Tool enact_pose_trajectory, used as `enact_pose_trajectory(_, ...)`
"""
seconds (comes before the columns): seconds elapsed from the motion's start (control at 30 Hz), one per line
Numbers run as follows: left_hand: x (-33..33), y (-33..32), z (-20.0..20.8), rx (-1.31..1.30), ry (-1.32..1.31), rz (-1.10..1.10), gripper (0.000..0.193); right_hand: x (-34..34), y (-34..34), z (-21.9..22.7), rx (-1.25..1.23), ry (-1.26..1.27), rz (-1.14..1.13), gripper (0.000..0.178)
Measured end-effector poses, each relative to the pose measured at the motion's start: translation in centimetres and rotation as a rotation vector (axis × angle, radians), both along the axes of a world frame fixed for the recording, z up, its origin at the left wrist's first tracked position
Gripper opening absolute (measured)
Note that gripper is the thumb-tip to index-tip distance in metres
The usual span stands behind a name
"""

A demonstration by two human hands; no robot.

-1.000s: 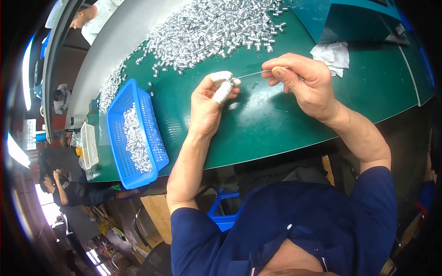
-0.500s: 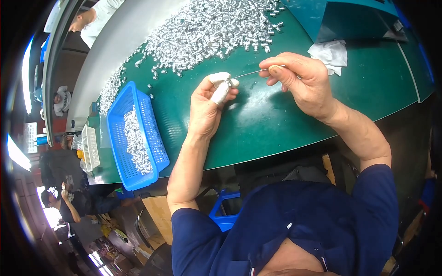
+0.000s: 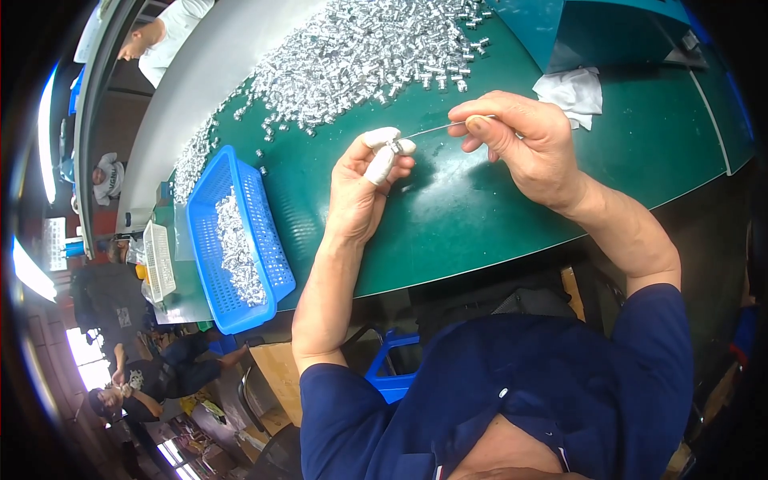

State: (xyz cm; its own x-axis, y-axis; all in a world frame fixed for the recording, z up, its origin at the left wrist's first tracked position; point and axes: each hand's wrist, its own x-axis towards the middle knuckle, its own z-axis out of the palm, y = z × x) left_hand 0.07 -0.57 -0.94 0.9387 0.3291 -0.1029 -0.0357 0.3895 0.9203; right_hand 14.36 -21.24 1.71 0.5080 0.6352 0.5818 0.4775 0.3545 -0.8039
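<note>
Above the green tabletop, my left hand (image 3: 364, 184) pinches a small shiny metal part (image 3: 395, 147) between a thumb and finger wrapped in white covers. My right hand (image 3: 524, 140) is closed on a thin metal rod (image 3: 436, 129), held between thumb and forefinger. The rod's far end reaches to the small metal part; whether it sits inside or only touches cannot be made out. Left of my left forearm stands a blue plastic basket (image 3: 267, 240) holding many similar small metal parts (image 3: 240, 256).
A wide heap of small metal parts (image 3: 360, 60) covers the far side of the green table (image 3: 480, 216). At the far right stand a teal box (image 3: 616, 36) and a crumpled white cloth (image 3: 572, 94). A white basket (image 3: 159, 260) lies beyond the blue one. Other people are at left.
The metal part in my left fingers has turned slightly and shows more. My right hand barely moves with the rod. A person at far left has shifted.
</note>
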Motion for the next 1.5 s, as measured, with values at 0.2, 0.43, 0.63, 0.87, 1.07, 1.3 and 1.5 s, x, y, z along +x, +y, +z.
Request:
enact_pose_trajectory(0.2,0.0,0.0,0.1,-0.042,-0.017,-0.041,0.031,0.0,0.1,0.2,0.030,-0.017,-0.012,0.020)
enact_pose_trajectory(0.43,-0.1,0.4,-0.2,-0.092,-0.082,-0.101,0.029,-0.1,0.0,0.3,0.033,-0.008,-0.015,0.019)
enact_pose_trajectory(0.63,-0.3,0.2,-0.2,-0.104,-0.107,-0.123,0.029,-0.3,-0.3,0.4,0.023,-0.005,-0.011,0.018)
enact_pose_trajectory(0.87,-0.2,-0.1,-0.1,-0.112,-0.104,-0.119,0.031,-0.4,-0.6,0.6,0.036,0.000,-0.008,0.018)
enact_pose_trajectory(1.07,0.1,-0.1,-0.3,-0.109,-0.108,-0.122,0.032,-0.2,-0.5,0.6,0.050,-0.014,-0.010,0.017)
enact_pose_trajectory(1.3,-0.3,0.3,0.0,0.069,-0.051,-0.023,0.029,0.0,0.3,1.0,0.052,-0.241,-0.022,0.014)
enact_pose_trajectory(1.5,0.3,-0.3,0.2,0.245,0.012,-0.065,0.026,-0.7,-0.1,0.8,-0.250,0.298,-0.109,0.027)
